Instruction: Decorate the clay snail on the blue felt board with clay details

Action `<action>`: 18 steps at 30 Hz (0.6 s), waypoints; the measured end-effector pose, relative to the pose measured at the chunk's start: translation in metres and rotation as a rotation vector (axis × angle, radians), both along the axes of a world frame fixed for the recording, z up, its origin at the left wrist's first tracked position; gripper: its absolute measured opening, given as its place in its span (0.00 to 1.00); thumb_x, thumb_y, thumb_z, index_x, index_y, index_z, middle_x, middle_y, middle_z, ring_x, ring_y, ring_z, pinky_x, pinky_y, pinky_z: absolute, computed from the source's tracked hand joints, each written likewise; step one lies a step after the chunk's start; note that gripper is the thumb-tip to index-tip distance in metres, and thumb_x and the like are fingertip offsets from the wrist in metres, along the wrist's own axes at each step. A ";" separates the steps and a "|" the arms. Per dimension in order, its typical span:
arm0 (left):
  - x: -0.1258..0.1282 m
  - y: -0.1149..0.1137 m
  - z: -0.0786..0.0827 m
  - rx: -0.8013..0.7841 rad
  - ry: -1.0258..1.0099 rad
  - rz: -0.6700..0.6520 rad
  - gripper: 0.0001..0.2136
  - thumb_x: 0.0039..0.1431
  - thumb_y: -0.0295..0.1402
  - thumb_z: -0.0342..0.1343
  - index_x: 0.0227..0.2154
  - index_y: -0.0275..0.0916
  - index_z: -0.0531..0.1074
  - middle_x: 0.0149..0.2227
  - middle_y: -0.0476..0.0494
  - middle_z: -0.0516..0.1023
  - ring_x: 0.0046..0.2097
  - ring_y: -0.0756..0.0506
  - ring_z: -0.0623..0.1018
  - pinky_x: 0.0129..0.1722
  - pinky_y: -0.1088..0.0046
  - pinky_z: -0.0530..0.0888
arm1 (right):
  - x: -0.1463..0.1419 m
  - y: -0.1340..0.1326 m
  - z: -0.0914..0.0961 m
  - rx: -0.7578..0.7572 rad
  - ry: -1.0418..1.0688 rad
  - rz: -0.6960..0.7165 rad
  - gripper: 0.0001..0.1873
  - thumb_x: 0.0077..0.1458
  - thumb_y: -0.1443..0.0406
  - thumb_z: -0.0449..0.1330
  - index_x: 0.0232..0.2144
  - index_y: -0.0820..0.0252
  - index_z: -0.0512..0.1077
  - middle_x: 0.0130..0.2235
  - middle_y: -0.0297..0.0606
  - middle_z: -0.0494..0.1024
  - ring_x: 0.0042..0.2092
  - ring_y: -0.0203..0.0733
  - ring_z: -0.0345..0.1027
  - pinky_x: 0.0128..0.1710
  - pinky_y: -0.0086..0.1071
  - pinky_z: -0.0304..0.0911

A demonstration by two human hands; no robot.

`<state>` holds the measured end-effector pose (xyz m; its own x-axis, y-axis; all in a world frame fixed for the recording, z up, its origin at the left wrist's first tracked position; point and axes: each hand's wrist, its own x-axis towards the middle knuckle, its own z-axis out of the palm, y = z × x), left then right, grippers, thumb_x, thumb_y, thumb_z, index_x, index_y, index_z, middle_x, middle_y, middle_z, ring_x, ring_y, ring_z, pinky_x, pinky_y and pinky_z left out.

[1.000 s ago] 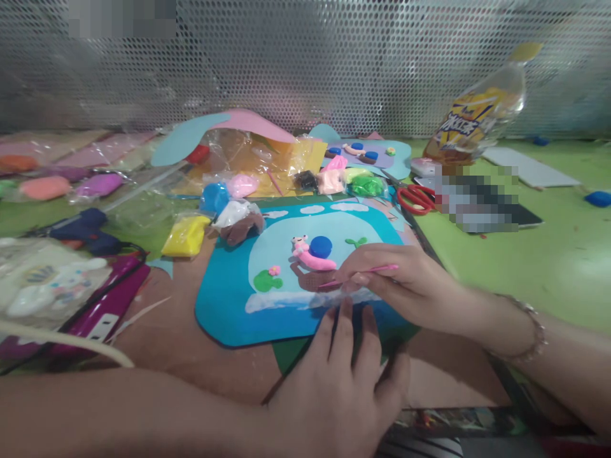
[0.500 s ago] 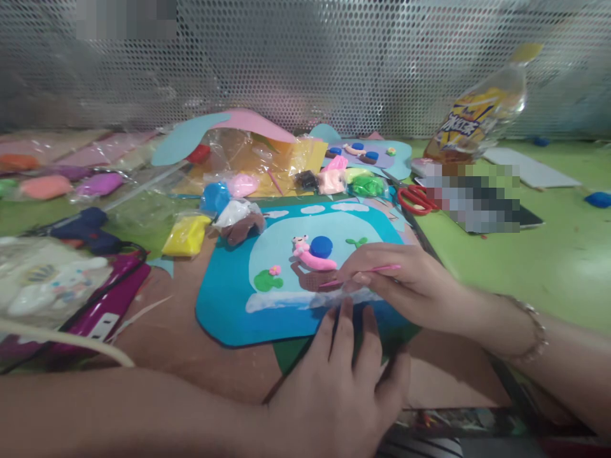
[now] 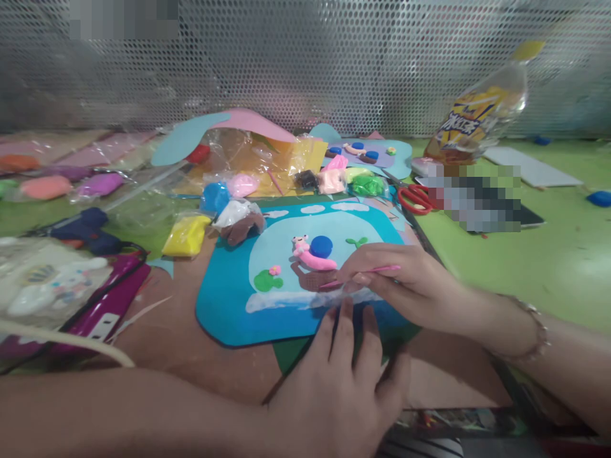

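Between the fingertips of my right hand [image 3: 405, 280] is a thin pink clay tool [image 3: 387, 268], its tip on the brown clay piece [image 3: 312, 280] of a blue paper picture [image 3: 224, 318]. My left hand [image 3: 344, 369] lies with fingers spread over the picture's lower edge, holding nothing. Above the brown piece sits a pink clay snail [image 3: 315, 259] with a blue round shell [image 3: 321, 246]. A green clay leaf with a pink flower [image 3: 275, 270] is at the left, a green sprout [image 3: 356, 242] at the right. White clay [image 3: 281, 302] forms a band below. My right hand covers the picture's right part.
Behind the picture lie several bagged clay lumps, among them yellow [image 3: 186, 235] and green [image 3: 368, 185]. Red-handled scissors [image 3: 416, 199], a phone [image 3: 527, 213] and a tilted drink bottle [image 3: 470, 121] are at the right. A dark blue glue gun [image 3: 88, 229] and a magenta case [image 3: 112, 299] occupy the left.
Hardly anything differs. Both hands keep their places, and the pink tool's tip stays on the brown clay.
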<state>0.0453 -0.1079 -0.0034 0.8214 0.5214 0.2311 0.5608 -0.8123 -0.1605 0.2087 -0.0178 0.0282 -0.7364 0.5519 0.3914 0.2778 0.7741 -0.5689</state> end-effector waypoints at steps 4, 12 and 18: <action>0.000 0.001 0.000 -0.003 0.008 0.006 0.30 0.54 0.50 0.51 0.54 0.36 0.59 0.52 0.22 0.67 0.48 0.28 0.73 0.43 0.52 0.70 | 0.000 0.000 0.000 -0.008 0.002 -0.003 0.11 0.59 0.74 0.49 0.37 0.61 0.70 0.37 0.39 0.76 0.40 0.36 0.69 0.39 0.31 0.66; 0.000 0.000 0.000 -0.007 0.019 0.005 0.29 0.55 0.50 0.50 0.55 0.36 0.58 0.53 0.22 0.66 0.49 0.28 0.72 0.45 0.52 0.69 | -0.001 0.001 -0.001 0.012 0.004 -0.014 0.11 0.59 0.74 0.49 0.37 0.61 0.70 0.36 0.39 0.76 0.40 0.38 0.69 0.39 0.32 0.66; 0.000 0.000 0.000 0.005 0.003 -0.003 0.30 0.54 0.50 0.51 0.54 0.35 0.59 0.52 0.21 0.67 0.48 0.27 0.72 0.43 0.52 0.70 | -0.001 0.000 -0.001 0.002 -0.007 -0.015 0.11 0.59 0.73 0.49 0.38 0.60 0.70 0.36 0.39 0.76 0.40 0.37 0.69 0.39 0.32 0.66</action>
<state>0.0453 -0.1083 -0.0037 0.8237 0.5176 0.2314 0.5577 -0.8132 -0.1664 0.2078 -0.0178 0.0271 -0.7308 0.5620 0.3874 0.2932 0.7710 -0.5654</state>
